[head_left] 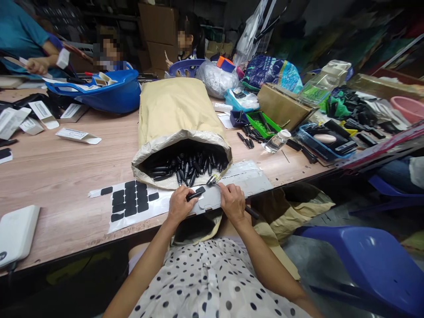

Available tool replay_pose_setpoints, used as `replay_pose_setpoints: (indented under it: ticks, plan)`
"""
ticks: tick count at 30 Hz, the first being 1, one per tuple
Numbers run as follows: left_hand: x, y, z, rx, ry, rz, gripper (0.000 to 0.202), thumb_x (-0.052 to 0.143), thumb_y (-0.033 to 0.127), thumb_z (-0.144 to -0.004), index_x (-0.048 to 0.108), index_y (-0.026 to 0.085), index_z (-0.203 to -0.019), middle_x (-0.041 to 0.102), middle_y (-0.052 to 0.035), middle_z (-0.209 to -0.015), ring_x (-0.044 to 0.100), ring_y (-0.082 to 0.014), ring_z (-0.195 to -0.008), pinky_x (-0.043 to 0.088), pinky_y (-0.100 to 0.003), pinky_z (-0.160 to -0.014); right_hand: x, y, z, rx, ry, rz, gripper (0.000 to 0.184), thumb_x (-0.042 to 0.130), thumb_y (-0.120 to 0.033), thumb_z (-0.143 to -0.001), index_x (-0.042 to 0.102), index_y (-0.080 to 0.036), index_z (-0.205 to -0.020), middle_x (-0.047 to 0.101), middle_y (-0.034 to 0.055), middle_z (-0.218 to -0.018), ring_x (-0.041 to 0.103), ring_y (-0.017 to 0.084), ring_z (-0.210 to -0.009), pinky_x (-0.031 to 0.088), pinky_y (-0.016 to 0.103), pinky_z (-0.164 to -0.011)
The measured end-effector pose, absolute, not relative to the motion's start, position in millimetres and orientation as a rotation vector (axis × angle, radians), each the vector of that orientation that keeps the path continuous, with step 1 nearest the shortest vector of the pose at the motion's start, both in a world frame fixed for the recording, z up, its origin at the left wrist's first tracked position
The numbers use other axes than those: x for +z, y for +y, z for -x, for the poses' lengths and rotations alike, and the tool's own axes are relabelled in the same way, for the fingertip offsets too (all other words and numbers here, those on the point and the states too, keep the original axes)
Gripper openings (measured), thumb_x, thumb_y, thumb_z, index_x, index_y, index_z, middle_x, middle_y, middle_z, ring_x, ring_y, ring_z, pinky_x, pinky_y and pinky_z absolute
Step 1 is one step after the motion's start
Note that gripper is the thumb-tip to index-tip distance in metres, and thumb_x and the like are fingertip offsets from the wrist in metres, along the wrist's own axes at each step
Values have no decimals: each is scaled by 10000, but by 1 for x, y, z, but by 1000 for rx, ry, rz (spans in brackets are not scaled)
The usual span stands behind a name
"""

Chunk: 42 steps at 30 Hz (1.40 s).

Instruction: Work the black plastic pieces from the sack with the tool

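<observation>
My left hand is closed around a small black pen-shaped piece, just in front of the open bag. My right hand grips a black-handled tool; its handle sticks out behind the hand. By that hand's fingertips is a short shiny metal cylinder; whether it belongs to the tool I cannot tell. Between and beyond my hands, a tan bag lies with its mouth facing me, full of black pen-shaped pieces. A grey cardboard sheet lies under my hands.
A white sheet with black stickers lies left of my hands, and a white power bank farther left. Behind stand a blue basin and white boxes. Right are a bottle, green tray and purple chair. Other people sit opposite.
</observation>
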<state>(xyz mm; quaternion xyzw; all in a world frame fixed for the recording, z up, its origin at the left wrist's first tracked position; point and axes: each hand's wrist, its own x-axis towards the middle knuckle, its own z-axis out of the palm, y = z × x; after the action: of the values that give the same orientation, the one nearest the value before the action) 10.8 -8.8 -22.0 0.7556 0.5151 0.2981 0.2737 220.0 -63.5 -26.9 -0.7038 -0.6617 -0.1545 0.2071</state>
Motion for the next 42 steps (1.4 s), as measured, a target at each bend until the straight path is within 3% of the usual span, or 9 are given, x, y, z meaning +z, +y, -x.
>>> replay_pose_setpoints:
  ticks: [6, 10, 18, 21, 24, 28, 33, 37, 42]
  plan:
    - [-3, -38, -2, 717, 1174, -2123, 158, 559, 341, -901, 669, 232, -934, 686, -45, -897, 630, -225, -861, 489, -351, -798, -31, -61, -212, -486, -1829, 1974, 341, 495, -119, -924, 703, -254, -1158, 592, 71, -949, 439, 207, -832, 314, 310, -734]
    - [-4, -79, 0, 388, 1057, -1985, 251, 463, 396, -949, 643, 254, -1052, 718, -24, -905, 660, -207, -825, 480, -316, -777, -30, -60, -212, -495, -1857, 1980, 355, 513, -119, -905, 690, -251, -1184, 591, 74, -954, 437, 218, -852, 315, 316, -744]
    - [-49, -79, -7, -227, 1514, -1633, 296, 521, 394, -912, 702, 160, -899, 740, -127, -999, 684, -260, -984, 481, -309, -806, -35, -58, -210, -486, -1853, 2017, 343, 512, -150, -912, 677, -247, -1196, 582, 81, -980, 427, 223, -871, 314, 322, -757]
    - [-38, -77, -5, -138, 1351, -1700, 238, 607, 356, -833, 723, 187, -954, 749, -72, -884, 691, -234, -878, 476, -289, -734, -35, -58, -210, -462, -1851, 2012, 340, 509, -164, -923, 674, -255, -1207, 577, 83, -986, 429, 226, -879, 314, 326, -756]
    - [-10, -73, -5, 115, 1126, -1746, 215, 589, 382, -823, 714, 208, -807, 698, -9, -695, 642, -191, -688, 442, -273, -628, -34, -58, -209, -446, -1844, 2005, 342, 499, -163, -931, 676, -257, -1208, 578, 87, -986, 436, 230, -882, 316, 330, -757]
    - [19, -38, -6, 603, 1368, -1725, 337, 518, 490, -877, 629, 218, -712, 619, 21, -616, 567, -157, -598, 413, -263, -589, -34, -57, -209, -434, -1833, 2005, 343, 495, -150, -927, 678, -260, -1195, 584, 87, -985, 439, 227, -874, 318, 334, -750]
    - [15, 18, -1, 857, 1947, -1749, 166, 584, 380, -828, 606, 223, -778, 621, -30, -726, 617, -224, -736, 454, -316, -681, -34, -56, -209, -436, -1836, 2000, 337, 497, -150, -927, 677, -257, -1191, 583, 85, -978, 437, 224, -869, 316, 334, -747]
    - [5, 31, 0, 657, 2038, -1788, 153, 613, 359, -800, 632, 208, -813, 657, -121, -917, 647, -311, -842, 469, -376, -695, -33, -56, -209, -464, -1843, 1988, 328, 497, -161, -936, 677, -256, -1193, 584, 81, -964, 435, 225, -868, 313, 332, -744]
    - [2, 19, 7, 731, 2046, -1821, 142, 588, 318, -826, 638, 195, -877, 670, -120, -923, 652, -305, -839, 475, -372, -685, -33, -55, -208, -487, -1830, 1982, 325, 512, -159, -928, 681, -259, -1186, 590, 77, -954, 436, 225, -864, 310, 334, -739]
